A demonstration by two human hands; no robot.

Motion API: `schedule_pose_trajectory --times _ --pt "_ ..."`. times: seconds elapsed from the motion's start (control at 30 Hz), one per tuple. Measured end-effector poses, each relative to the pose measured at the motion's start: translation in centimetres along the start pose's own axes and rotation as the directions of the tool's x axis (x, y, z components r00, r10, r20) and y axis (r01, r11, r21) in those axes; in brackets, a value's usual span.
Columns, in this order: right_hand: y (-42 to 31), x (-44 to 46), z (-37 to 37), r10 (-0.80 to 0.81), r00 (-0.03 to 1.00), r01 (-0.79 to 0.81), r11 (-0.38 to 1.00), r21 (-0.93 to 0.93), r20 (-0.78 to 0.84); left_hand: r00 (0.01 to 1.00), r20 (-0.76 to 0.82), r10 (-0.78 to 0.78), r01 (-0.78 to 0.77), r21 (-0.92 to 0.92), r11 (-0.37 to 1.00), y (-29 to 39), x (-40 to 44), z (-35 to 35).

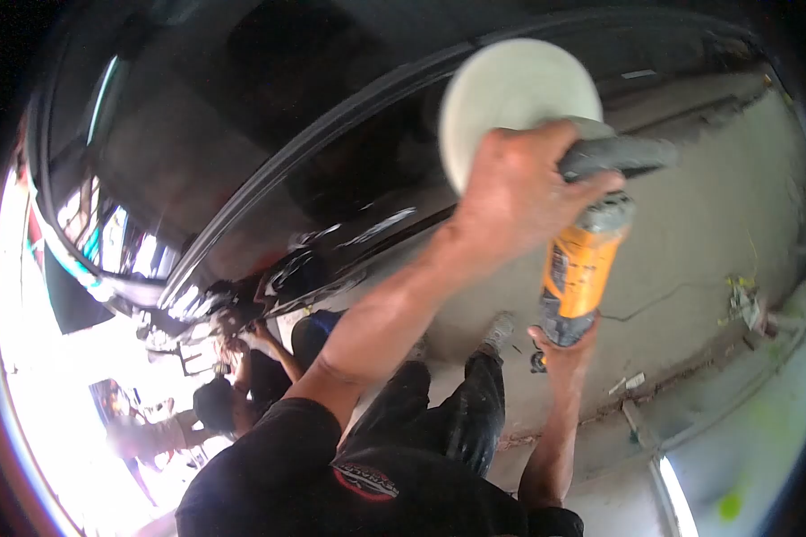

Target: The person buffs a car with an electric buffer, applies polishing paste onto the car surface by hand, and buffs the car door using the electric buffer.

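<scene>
An orange and black power polisher (587, 268) is held between both hands, with its round white pad (515, 98) against or very near a glossy black car body panel (331, 188). My left hand (524, 192) is closed around the grey-black front handle (618, 157), beside the pad. Lower down, my right hand (569, 345) wraps around the rear end of the polisher's body; some of its fingers are hidden. The pad's face is turned away, and its surface looks smooth or blurred.
A thin cord (658, 300) runs across the grey floor (681, 242) to a small cluttered heap (748, 304). At the lower left, a person in dark clothing (219, 403) is low beside the car. My shoe (500, 331) stands on the floor below the panel.
</scene>
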State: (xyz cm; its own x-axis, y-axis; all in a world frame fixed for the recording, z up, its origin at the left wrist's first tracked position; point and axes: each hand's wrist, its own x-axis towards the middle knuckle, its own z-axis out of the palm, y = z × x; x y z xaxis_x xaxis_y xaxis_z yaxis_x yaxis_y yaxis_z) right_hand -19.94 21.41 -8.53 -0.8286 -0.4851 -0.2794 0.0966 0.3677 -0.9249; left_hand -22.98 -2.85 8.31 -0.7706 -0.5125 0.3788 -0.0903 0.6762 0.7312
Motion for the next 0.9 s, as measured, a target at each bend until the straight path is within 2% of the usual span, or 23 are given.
schedule_pose_trajectory --times 0.07,0.17,0.23,0.27,0.3,0.37,0.43,0.47,0.57,0.73,0.8,0.9 --pt "-0.1 -0.9 -0.1 0.105 0.994 -0.107 0.991 0.083 0.037 0.997 0.017 -0.071 0.072 -0.067 0.995 -0.2 -1.3 -1.2" --pt "0.2 -3.1 0.9 -0.04 0.996 0.046 0.996 -0.077 0.076 0.996 -0.047 -0.073 0.077 0.074 0.994 -1.3 -5.2 -3.7" --pt "1.3 -5.5 3.0 -0.049 0.988 0.048 0.999 0.015 0.146 0.975 -0.001 -0.224 0.224 0.029 0.974 -1.1 -8.7 -7.3" --pt "0.9 -6.8 4.1 -0.022 0.984 0.026 1.0 -0.016 0.178 0.975 -0.018 -0.219 0.22 0.066 0.973 -1.2 -10.7 -9.1" --pt "0.6 -8.2 5.1 0.005 0.978 0.006 0.999 -0.049 0.209 0.958 -0.008 -0.287 0.285 0.142 0.948 -1.1 -12.8 -11.1" --pt "1.8 -10.9 7.6 0.029 0.949 -0.044 0.998 0.04 0.312 0.956 -0.108 -0.271 0.287 0.171 0.943 -1.4 -16.8 -14.2" --pt "1.9 -13.2 9.5 0.045 0.932 -0.001 0.993 -0.121 0.361 0.952 -0.139 -0.273 0.3 0.248 0.921 -2.0 -20.7 -17.2" --pt "2.1 -14.3 10.5 0.095 0.915 -0.036 0.987 -0.155 0.393 0.952 -0.143 -0.27 0.301 0.29 0.908 -2.1 -22.5 -18.5" --pt "2.5 -16.3 12.3 0.044 0.882 0.016 0.992 -0.123 0.469 0.947 -0.143 -0.289 0.321 0.334 0.886 -2.2 -25.7 -20.3" --pt "4.7 -17.7 13.6 0.035 0.909 -0.015 0.999 -0.052 0.416 0.939 0.003 -0.345 0.319 0.376 0.87 -2.1 -24.1 -18.6" --pt "5.7 -17.4 13.2 0.054 0.925 -0.044 0.998 -0.037 0.375 0.94 0.042 -0.34 0.308 0.33 0.893 -2.3 -21.9 -16.4" --pt "5.8 -15.5 12.2 -0.017 0.964 0.025 0.999 -0.027 0.264 0.969 0.074 -0.238 0.213 0.247 0.945 -3.0 -18.5 -12.8"
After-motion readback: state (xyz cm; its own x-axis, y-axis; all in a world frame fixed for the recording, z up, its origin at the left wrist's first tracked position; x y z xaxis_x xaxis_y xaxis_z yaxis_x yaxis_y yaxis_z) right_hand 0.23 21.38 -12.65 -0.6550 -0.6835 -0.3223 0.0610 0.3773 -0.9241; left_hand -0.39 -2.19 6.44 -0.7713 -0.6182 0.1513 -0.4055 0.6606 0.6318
